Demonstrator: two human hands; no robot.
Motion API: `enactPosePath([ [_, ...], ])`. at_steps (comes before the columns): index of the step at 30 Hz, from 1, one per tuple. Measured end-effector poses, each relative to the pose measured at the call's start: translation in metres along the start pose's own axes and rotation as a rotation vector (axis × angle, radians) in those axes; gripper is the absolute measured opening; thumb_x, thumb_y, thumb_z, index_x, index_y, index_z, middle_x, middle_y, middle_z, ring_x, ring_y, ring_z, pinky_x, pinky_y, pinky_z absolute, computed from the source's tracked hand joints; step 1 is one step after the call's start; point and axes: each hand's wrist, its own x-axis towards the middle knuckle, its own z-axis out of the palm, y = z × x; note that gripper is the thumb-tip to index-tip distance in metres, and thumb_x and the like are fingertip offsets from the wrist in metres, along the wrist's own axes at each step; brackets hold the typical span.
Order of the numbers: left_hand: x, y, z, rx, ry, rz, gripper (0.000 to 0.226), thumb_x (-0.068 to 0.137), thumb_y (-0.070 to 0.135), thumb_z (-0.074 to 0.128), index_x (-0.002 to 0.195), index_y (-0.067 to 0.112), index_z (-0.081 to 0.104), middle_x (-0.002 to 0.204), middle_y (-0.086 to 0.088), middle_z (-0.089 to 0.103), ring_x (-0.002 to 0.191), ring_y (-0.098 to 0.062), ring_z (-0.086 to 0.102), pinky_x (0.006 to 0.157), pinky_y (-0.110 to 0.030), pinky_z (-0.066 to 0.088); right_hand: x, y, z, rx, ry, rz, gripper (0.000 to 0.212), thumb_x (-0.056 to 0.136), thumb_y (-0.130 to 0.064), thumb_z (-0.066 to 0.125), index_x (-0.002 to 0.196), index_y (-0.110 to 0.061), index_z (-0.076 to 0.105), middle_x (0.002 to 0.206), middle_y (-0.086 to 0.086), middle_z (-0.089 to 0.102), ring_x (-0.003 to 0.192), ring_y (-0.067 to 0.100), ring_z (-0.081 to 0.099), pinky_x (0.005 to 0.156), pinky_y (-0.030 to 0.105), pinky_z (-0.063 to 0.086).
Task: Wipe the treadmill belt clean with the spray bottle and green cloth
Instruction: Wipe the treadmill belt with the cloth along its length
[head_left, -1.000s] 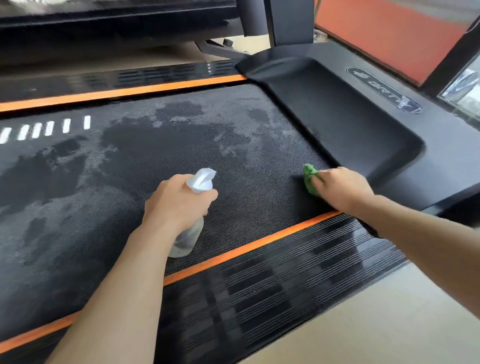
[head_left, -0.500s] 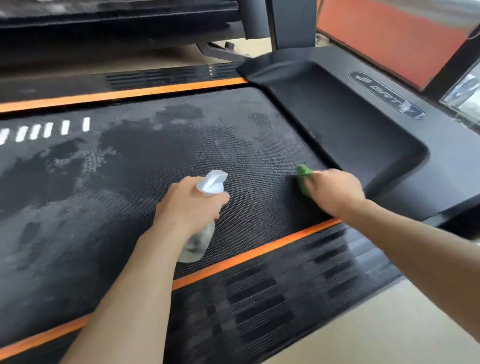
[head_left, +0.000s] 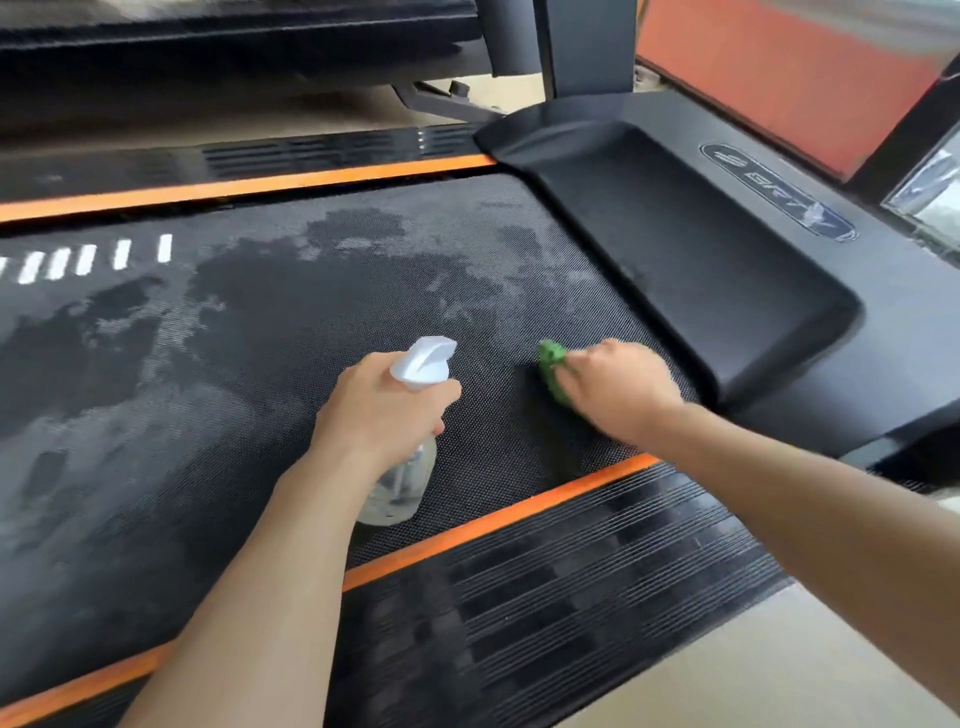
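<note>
Green cloth (head_left: 551, 370): bunched, pressed flat on treadmill belt (head_left: 291, 322) near its front end, just left of the black motor cover (head_left: 691, 270). Only the cloth's left edge is seen; rest is hidden under right hand (head_left: 615, 387). Fingers are curled over cloth, gripping and pressing it down; hand is motion-blurred, so exact finger spread can't be told.

Key relation: unwiped belt lies to the left of the cloth. Wet dark patches and grey streaks run leftward and away across the belt, so the next stroke is judged to need travel leftward, away from motor cover. Rt hand is the nearer 1 to that work.

Spray bottle (head_left: 410, 441): clear body, white trigger head, held about upright, nozzle aimed fwd over belt. Left hand (head_left: 382, 410) is wrapped round its neck, fingers closed on it. Bottle sits just left of the cloth, apart from it, in the stroke's likely path.

Outward: 2 orange side strips (head_left: 493, 522) are seen flanking belt; ribbed black foot rail (head_left: 571, 582) nearest.
</note>
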Motion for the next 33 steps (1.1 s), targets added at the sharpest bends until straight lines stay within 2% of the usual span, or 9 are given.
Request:
enactPosePath([
  [2,0.000,0.000,0.002,0.015,0.003,0.016,0.023,0.085,0.039,0.068,0.076,0.019,0.073,0.066,0.011,0.076,0.084,-0.015,0.069,0.092,-0.042,0.056,0.011,0.011,0.000,0.052,-0.014,0.266,0.052,0.102,-0.047,0.026,0.087,-0.015,0.064,0.093,0.013,0.071,0.089,0.036,0.067,0.075,0.038,0.051],
  [4,0.001,0.000,0.004,0.039,-0.001,0.019,0.023,0.084,0.040,0.066,0.075,0.020,0.072,0.067,0.009,0.076,0.084,-0.018,0.070,0.092,-0.043,0.056,0.013,-0.011,0.002,0.081,-0.008,0.293,0.049,0.103,-0.044,0.031,0.094,-0.013,0.068,0.097,0.016,0.071,0.094,0.038,0.065,0.079,0.041,0.050],
  [10,-0.001,0.000,0.007,0.129,0.021,0.031,0.024,0.081,0.046,0.061,0.078,0.024,0.068,0.087,0.004,0.077,0.090,-0.029,0.069,0.088,-0.040,0.054,-0.041,-0.070,-0.014,0.224,-0.028,-0.239,0.048,0.097,-0.048,0.025,0.080,-0.019,0.059,0.082,0.003,0.066,0.082,0.032,0.062,0.071,0.038,0.050],
  [13,0.000,-0.004,0.000,0.043,0.011,0.045,0.025,0.083,0.042,0.062,0.072,0.021,0.070,0.077,0.007,0.078,0.087,-0.026,0.070,0.091,-0.042,0.056,-0.034,-0.048,-0.011,0.103,-0.031,-0.306,0.052,0.098,-0.048,0.019,0.081,-0.020,0.060,0.081,-0.002,0.066,0.084,0.028,0.064,0.076,0.040,0.053],
  [16,-0.001,-0.008,-0.004,-0.011,0.006,0.047,0.026,0.087,0.035,0.064,0.070,0.018,0.072,0.072,0.008,0.078,0.091,-0.022,0.068,0.093,-0.041,0.055,0.000,0.004,-0.006,-0.077,-0.080,0.062,0.056,0.102,-0.049,0.017,0.096,-0.020,0.065,0.097,0.004,0.071,0.097,0.031,0.066,0.083,0.037,0.052],
  [19,0.000,-0.009,-0.005,-0.017,-0.011,0.047,0.027,0.087,0.037,0.064,0.069,0.017,0.072,0.077,0.006,0.078,0.089,-0.022,0.068,0.089,-0.040,0.055,0.007,0.004,-0.001,0.066,-0.057,0.391,0.053,0.101,-0.051,0.027,0.098,-0.018,0.068,0.100,0.014,0.071,0.094,0.037,0.066,0.081,0.041,0.054],
  [24,0.000,-0.005,-0.008,0.005,-0.036,0.026,0.025,0.084,0.038,0.064,0.072,0.018,0.072,0.076,0.007,0.078,0.090,-0.022,0.068,0.089,-0.038,0.055,-0.047,-0.088,-0.011,0.206,0.006,-0.094,0.052,0.099,-0.048,0.026,0.076,-0.018,0.062,0.077,0.002,0.068,0.081,0.033,0.063,0.069,0.040,0.049],
  [29,0.007,0.001,-0.007,-0.010,-0.094,0.000,0.023,0.086,0.039,0.068,0.077,0.018,0.074,0.067,0.012,0.078,0.087,-0.010,0.067,0.082,-0.028,0.050,-0.045,-0.061,0.001,0.194,0.114,-0.350,0.046,0.097,-0.046,0.031,0.072,-0.020,0.059,0.071,-0.004,0.062,0.074,0.025,0.062,0.069,0.039,0.053],
  [33,0.011,0.002,-0.008,-0.052,-0.105,-0.030,0.028,0.089,0.039,0.069,0.085,0.012,0.076,0.064,0.011,0.077,0.082,-0.010,0.063,0.071,-0.030,0.044,-0.003,0.004,0.004,0.060,0.075,0.065,0.064,0.098,-0.053,0.014,0.087,-0.016,0.065,0.086,0.006,0.070,0.087,0.033,0.066,0.076,0.040,0.053],
])
